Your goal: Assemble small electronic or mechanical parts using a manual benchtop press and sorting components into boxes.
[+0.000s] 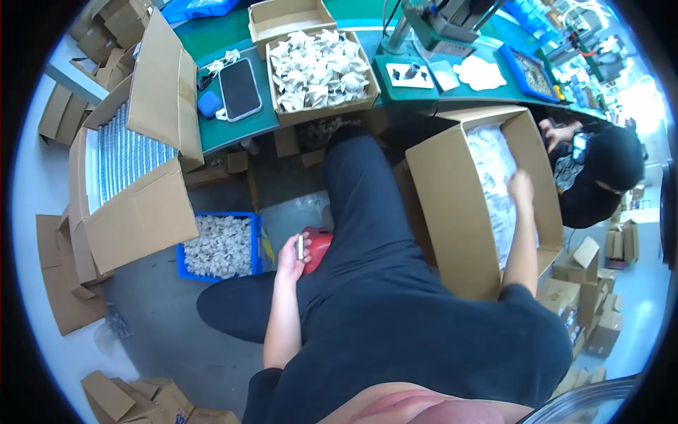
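Observation:
My left hand [289, 260], beside my thigh, is closed around a small white oblong piece [300, 247] with a dark edge. A red rounded thing [317, 249], perhaps a stool seat, shows just behind that hand. On my right, my right hand [521, 188] reaches into a large open carton [452, 212]. Its fingers are curled against clear plastic bags [491, 162] that fill the carton. What the fingertips hold, if anything, is hidden.
On the green bench stand a carton of white plastic parts [318, 71], a phone [240, 88] and a bench machine [448, 28]. A blue crate [256, 244] of pale parts is on the floor. An open carton [141, 219] stands left; a co-worker [600, 169] sits right.

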Demonstrator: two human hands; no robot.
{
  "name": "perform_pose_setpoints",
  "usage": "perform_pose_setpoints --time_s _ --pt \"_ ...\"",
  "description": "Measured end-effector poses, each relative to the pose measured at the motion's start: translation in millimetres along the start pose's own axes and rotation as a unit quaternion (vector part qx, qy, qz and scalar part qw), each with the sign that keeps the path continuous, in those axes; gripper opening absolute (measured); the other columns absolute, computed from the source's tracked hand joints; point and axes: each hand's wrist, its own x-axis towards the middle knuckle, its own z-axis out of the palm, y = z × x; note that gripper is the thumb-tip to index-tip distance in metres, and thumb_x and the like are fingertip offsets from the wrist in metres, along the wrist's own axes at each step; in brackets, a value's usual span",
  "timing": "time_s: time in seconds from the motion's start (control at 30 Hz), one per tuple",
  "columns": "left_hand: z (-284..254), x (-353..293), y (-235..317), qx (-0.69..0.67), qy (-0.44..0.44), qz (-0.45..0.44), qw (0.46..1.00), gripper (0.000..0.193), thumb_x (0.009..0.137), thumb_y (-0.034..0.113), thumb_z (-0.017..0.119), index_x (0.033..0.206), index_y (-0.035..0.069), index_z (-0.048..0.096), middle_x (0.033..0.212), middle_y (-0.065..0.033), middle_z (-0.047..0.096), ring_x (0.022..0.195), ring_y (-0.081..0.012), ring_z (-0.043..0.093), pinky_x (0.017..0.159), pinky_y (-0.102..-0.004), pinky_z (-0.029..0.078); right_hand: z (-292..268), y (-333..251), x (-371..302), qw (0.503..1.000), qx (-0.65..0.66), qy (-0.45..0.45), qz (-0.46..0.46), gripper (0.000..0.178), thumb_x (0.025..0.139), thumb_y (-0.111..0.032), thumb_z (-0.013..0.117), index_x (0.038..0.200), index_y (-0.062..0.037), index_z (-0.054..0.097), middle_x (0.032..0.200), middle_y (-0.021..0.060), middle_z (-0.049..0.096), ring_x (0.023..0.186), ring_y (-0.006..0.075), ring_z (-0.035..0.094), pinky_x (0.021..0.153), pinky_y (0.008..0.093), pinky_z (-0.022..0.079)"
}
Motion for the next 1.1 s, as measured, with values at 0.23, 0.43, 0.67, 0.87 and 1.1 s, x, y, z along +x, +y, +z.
perform_pose_setpoints --time_s 0.23,0.43,0.67,0.87,1.1 --pt "1 27 6 0.040 0.011 -0.020 0.999 0.033 0.099 0.030 0.055 0.116 0.003 0.064 0.086 -0.0056 0.066 0.059 -0.0108 0.053 0.050 -0.0268 0.041 40 30 -130 0.838 0.116 -0.528 -0.076 0.036 0.090 -0.031 0.067 0.102 0.0021 0.075 0.095 0.0156 0.076 0.078 0.0281 0.074 0.058 0.0386 0.058" --pt "19 46 10 0.166 0.016 0.039 0.985 0.030 0.099 0.028 0.056 0.115 0.004 0.065 0.089 -0.0067 0.068 0.057 -0.0093 0.053 0.047 -0.0238 0.041 75 38 -147 0.922 0.184 -0.341 -0.024 0.039 0.089 -0.032 0.070 0.106 0.0032 0.073 0.095 0.0201 0.075 0.088 0.0280 0.073 0.072 0.0423 0.057" --pt "29 50 15 0.266 0.012 0.042 0.963 0.028 0.099 0.025 0.058 0.115 0.003 0.065 0.088 -0.0065 0.069 0.057 -0.0081 0.053 0.046 -0.0223 0.041 105 49 -158 0.939 0.264 -0.221 0.023 0.039 0.088 -0.033 0.070 0.100 0.0041 0.072 0.091 0.0237 0.074 0.083 0.0247 0.070 0.075 0.0434 0.053" --pt "28 54 11 0.283 -0.001 0.028 0.959 0.027 0.099 0.026 0.057 0.112 0.005 0.066 0.084 -0.0046 0.069 0.055 -0.0072 0.053 0.045 -0.0217 0.040 113 72 -129 0.955 0.261 -0.138 0.017 0.035 0.087 -0.036 0.072 0.075 -0.0034 0.069 0.065 0.0055 0.062 0.067 0.0109 0.047 0.058 0.0392 0.043" --pt "2 40 7 0.264 0.050 0.030 0.963 0.025 0.099 0.027 0.057 0.109 0.006 0.066 0.082 -0.0032 0.068 0.054 -0.0062 0.053 0.043 -0.0222 0.039 -48 -68 -88 0.926 0.342 -0.129 0.089 0.023 0.089 -0.026 0.072 0.095 -0.0039 0.072 0.073 0.0065 0.068 0.055 0.0116 0.061 0.051 0.0304 0.048"
